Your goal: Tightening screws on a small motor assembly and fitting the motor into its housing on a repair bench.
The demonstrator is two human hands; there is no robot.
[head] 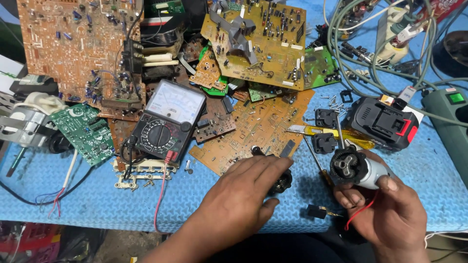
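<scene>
My right hand (390, 209) holds a small grey electric motor (358, 169) with a black gear housing on its front, and a red wire hangs from it. My left hand (243, 195) lies palm down on the blue mat (73, 195), fingertips on a black round part (282, 182) that is mostly hidden under them. A black analog multimeter (163, 122) with red and black leads sits to the left of my left hand.
Several orange and green circuit boards (258, 34) pile up at the back. A black and red battery pack (387, 122), a yellow utility knife (336, 134), loose screws, grey cables and a green power strip (453, 117) crowd the right side.
</scene>
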